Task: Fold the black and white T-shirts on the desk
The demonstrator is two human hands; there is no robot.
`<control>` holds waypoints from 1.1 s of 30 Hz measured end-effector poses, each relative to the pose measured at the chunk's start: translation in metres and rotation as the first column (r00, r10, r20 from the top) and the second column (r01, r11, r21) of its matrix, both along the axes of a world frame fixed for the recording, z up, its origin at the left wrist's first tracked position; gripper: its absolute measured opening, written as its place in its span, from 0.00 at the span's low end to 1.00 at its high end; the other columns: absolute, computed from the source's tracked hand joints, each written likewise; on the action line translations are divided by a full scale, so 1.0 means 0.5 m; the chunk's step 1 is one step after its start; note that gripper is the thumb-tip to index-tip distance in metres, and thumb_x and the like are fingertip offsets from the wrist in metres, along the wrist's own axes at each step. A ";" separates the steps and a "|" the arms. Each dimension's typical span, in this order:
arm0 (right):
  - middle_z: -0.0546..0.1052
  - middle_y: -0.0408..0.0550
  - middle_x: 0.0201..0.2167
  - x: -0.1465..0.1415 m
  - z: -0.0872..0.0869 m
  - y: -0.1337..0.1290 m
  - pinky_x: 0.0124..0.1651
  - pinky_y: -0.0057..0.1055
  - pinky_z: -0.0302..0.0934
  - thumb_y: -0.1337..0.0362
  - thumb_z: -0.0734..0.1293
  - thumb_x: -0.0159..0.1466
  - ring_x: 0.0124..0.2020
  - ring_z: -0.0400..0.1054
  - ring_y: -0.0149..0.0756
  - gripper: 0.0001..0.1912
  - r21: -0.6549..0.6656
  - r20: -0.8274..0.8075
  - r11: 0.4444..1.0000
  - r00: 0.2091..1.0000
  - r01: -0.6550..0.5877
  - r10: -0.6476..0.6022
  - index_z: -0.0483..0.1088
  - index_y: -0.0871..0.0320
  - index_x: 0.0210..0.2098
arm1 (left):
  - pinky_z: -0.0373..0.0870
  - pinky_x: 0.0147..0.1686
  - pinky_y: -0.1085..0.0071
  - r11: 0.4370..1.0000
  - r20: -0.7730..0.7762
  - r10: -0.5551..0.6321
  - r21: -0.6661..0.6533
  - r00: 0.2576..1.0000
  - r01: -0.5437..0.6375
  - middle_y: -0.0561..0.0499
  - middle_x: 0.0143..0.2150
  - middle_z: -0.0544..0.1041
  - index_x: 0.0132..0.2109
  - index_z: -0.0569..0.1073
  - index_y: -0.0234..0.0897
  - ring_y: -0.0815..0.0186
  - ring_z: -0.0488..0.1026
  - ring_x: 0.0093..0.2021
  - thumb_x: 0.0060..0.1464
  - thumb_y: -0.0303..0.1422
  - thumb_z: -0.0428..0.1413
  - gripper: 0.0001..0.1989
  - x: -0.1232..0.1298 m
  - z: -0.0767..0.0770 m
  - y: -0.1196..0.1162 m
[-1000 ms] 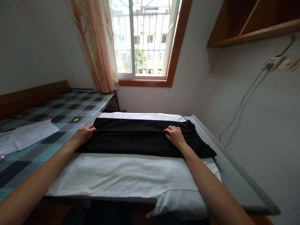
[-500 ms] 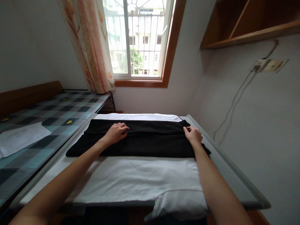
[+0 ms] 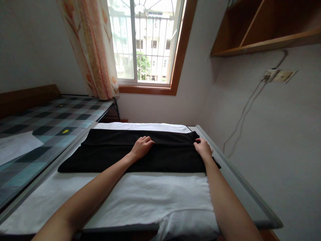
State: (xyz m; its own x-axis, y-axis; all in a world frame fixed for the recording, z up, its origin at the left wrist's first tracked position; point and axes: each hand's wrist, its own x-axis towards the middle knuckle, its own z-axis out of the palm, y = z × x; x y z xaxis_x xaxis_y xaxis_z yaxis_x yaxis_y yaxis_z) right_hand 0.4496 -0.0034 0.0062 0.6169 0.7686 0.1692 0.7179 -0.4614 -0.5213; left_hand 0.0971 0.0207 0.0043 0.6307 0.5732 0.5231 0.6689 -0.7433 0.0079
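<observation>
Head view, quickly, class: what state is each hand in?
Left hand: loosely curled over the black cloth; grip cannot be told.
Right hand: near its right end; grip unclear.

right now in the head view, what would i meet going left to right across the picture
Paper, curtain, left hand, right hand, wall socket.

A flowered curtain [image 3: 92, 63] hangs at the left of a barred window [image 3: 133, 50] framed in brown, with a pale building [image 3: 156, 30] and a green tree [image 3: 143, 67] beyond. White paper [image 3: 18, 145] lies on a checked mattress [image 3: 82, 117] edged by a wooden board [image 3: 30, 97]. At upper right, a wooden shelf [image 3: 268, 40] juts from the wall [image 3: 288, 134] above a socket [image 3: 271, 75] with a cable [image 3: 242, 115] drooping from it.
</observation>
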 end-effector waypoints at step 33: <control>0.75 0.59 0.49 0.024 -0.018 0.126 0.53 0.50 0.59 0.62 0.60 0.63 0.52 0.66 0.53 0.18 0.015 0.040 0.999 0.999 -0.031 0.030 0.78 0.52 0.46 | 0.68 0.41 0.66 0.995 -0.056 -0.030 -0.102 0.998 0.024 0.47 0.40 0.74 0.42 0.75 0.37 0.62 0.71 0.40 0.62 0.30 0.51 0.07 0.004 -0.002 -0.006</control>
State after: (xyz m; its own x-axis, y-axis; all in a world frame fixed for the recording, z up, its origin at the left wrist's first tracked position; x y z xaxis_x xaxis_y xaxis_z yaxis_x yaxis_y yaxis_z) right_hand 0.4616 0.0597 -0.0028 0.5858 0.7840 0.2053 0.7518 -0.4311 -0.4990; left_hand 0.0992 0.0176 0.0033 0.6738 0.6037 0.4261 0.6503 -0.7583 0.0461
